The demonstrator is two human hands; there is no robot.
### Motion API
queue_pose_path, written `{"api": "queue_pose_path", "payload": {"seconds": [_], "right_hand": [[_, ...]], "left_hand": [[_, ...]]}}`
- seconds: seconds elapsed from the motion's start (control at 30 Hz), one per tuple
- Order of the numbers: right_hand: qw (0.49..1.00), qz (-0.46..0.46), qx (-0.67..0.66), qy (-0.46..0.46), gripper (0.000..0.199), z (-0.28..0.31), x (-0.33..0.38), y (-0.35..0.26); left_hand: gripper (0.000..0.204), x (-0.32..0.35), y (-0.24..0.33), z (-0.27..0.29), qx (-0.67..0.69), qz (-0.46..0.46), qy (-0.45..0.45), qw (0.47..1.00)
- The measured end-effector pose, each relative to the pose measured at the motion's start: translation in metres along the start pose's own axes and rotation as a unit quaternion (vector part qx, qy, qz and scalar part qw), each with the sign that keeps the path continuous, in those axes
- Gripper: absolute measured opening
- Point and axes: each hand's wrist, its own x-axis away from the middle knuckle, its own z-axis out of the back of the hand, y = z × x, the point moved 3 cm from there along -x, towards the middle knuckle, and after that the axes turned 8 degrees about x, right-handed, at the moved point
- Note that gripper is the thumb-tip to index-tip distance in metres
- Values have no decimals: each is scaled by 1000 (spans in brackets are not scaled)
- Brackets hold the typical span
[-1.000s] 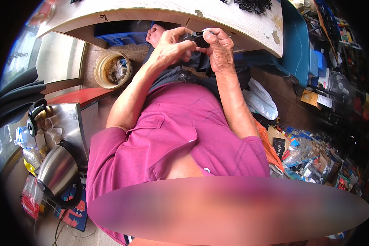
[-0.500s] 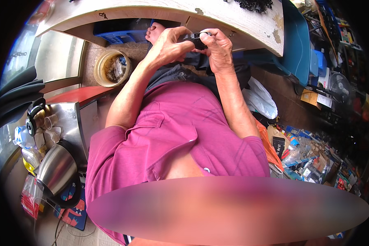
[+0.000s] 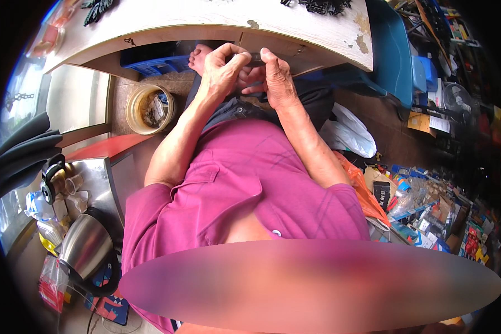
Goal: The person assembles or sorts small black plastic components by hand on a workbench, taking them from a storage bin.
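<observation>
Just below the front edge of the desk, both my hands are raised over my lap, close together. Between them is a small black part point(image 3: 255, 58), mostly covered by fingers, so its exact kind cannot be made out. My left hand point(image 3: 224, 71) is closed, thumb and forefinger pinched at the part's left end. My right hand point(image 3: 278, 80) has its thumb pointing up against the right end, while its other fingers curl in underneath.
The pale desk point(image 3: 195, 16) spans the far side, with black pieces point(image 3: 325, 5) on top. Beneath it sits a blue crate point(image 3: 161, 65). A bucket of scraps point(image 3: 129, 111) stands left, near a steel kettle point(image 3: 86, 245). Rightward are a teal chair point(image 3: 392, 61) and a white bag point(image 3: 348, 133).
My hands have shifted slightly left and down in the view. The right thumb has straightened upward, and less of the black part shows. The whole view has moved a little.
</observation>
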Motion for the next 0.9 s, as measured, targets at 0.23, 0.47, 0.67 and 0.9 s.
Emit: {"api": "queue_pose_path", "payload": {"seconds": [0.23,0.47,0.67,0.9], "right_hand": [[991,96,-54,72,25,0,-3,7],[987,135,-73,45,26,22,-3,-16],[974,146,-99,143,42,98,-14,-60],[883,135,-153,422,41,188,-22,-143]], "left_hand": [[13,5,2,-12,98,21,-29,995],[21,-12,8,-29,12,-92,-30,995],[29,-68,54,-62,-419,-399,56,814],[19,-151,38,-85,-608,-378,64,696]]}}
